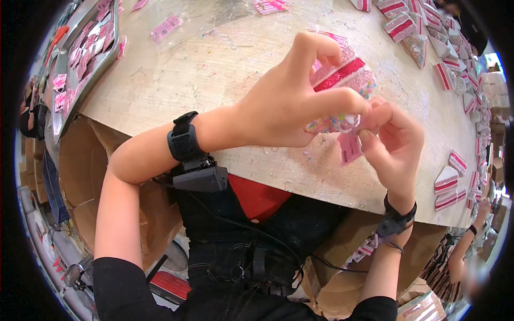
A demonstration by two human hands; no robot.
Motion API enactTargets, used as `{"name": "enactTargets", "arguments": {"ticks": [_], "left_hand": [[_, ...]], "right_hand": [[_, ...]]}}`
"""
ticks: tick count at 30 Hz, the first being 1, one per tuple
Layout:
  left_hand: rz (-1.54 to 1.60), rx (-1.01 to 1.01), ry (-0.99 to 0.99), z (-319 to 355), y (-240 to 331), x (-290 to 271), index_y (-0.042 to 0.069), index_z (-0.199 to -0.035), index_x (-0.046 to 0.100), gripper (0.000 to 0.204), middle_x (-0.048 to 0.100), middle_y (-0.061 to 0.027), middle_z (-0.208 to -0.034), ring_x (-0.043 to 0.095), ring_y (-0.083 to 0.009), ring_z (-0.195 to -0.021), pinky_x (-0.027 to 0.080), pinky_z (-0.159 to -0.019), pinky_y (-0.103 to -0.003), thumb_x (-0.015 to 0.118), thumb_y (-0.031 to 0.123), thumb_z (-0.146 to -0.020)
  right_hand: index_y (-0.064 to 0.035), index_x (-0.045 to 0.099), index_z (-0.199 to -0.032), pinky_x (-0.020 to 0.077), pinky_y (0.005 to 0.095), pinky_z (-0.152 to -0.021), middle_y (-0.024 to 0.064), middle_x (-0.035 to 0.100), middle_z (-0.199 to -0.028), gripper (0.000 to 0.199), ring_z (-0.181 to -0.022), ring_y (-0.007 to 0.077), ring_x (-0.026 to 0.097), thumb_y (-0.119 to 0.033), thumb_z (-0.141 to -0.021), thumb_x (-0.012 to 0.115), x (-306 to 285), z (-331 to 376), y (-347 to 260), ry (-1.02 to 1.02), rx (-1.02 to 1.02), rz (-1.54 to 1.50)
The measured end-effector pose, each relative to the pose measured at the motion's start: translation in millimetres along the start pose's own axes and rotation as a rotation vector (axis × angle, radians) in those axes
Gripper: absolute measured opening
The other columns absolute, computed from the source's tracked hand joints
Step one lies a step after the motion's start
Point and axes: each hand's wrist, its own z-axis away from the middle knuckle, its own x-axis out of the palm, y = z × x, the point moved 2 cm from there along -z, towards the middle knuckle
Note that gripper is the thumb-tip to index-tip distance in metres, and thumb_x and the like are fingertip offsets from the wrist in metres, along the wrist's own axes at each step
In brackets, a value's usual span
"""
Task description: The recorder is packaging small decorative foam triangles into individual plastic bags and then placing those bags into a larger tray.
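My left hand (284,101) is closed around a cake-slice-shaped toy (340,74), pink and white with a bright red-pink band and coloured sprinkles along its edge. Thumb and fingers grip it from both sides above the table. With its thumb and forefinger, my right hand (399,139) pinches at the slice's near corner. A small pink tag (349,148) hangs there, right beside the pinching fingertips. Whether the tag is fastened to the slice is hidden by my fingers.
The pale wooden table (209,85) is strewn with glitter bits. A metal tray (111,51) of pink tags stands at the left. Many similar cake slices (401,27) lie along the right side. Open cardboard boxes (85,160) sit below the table edge; another person's arm (466,241) shows at lower right.
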Motion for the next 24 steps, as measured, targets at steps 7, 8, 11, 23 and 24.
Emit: {"name": "enactTargets", "arguments": {"ticks": [7, 8, 11, 23, 24], "left_hand": [[-0.072, 0.037, 0.033, 1, 0, 3, 0.026, -0.109, 0.065, 0.062, 0.037, -0.0114, -0.112, 0.042, -0.0260, -0.109, 0.047, -0.073, -0.032, 0.080, -0.001, -0.056], [-0.109, 0.004, 0.004, 0, 1, 3, 0.026, -0.109, 0.065, 0.061, 0.037, -0.0113, -0.112, 0.042, -0.0260, -0.109, 0.046, -0.073, -0.032, 0.080, -0.001, -0.056], [-0.072, 0.005, 0.038, 0, -4, 8, 0.026, -0.109, 0.065, 0.059, 0.037, -0.0111, -0.112, 0.042, -0.0264, -0.107, 0.045, -0.074, -0.033, 0.080, 0.003, -0.057], [-0.057, -0.068, -0.033, 2, -2, 5, 0.025, -0.110, 0.065, 0.055, 0.036, -0.0109, -0.114, 0.045, -0.0248, -0.103, 0.048, -0.080, -0.033, 0.079, 0.003, -0.062], [-0.056, -0.069, -0.033, 3, -3, 6, 0.025, -0.110, 0.065, 0.055, 0.036, -0.0109, -0.114, 0.045, -0.0248, -0.103, 0.048, -0.080, -0.033, 0.079, 0.003, -0.062]], "right_hand": [[-0.0029, 0.059, -0.077, 0.0424, 0.0269, -0.055, 0.0016, 0.057, -0.073, 0.012, -0.067, 0.0100, 0.052, 0.008, -0.072, 0.061, 4, 2, 2, 0.039, 0.214, -0.073], [-0.0033, 0.059, -0.075, 0.0422, 0.0263, -0.055, 0.0025, 0.056, -0.070, 0.013, -0.065, 0.0115, 0.052, 0.007, -0.069, 0.062, 5, 0, -4, 0.089, -0.080, 0.268], [-0.0042, 0.059, -0.071, 0.0423, 0.0256, -0.057, 0.0052, 0.053, -0.063, 0.015, -0.062, 0.0160, 0.052, 0.007, -0.062, 0.065, 14, 2, -16, 0.220, -0.494, 0.726], [-0.0009, 0.063, -0.087, 0.0404, 0.0210, -0.063, 0.0009, 0.058, -0.075, 0.010, -0.067, 0.0079, 0.050, -0.011, -0.086, 0.060, 0, 0, 25, -0.109, 0.669, -0.659], [-0.0012, 0.063, -0.087, 0.0400, 0.0208, -0.063, 0.0010, 0.058, -0.075, 0.010, -0.067, 0.0078, 0.051, -0.011, -0.087, 0.060, 0, 0, 25, -0.096, 0.664, -0.645]]}}
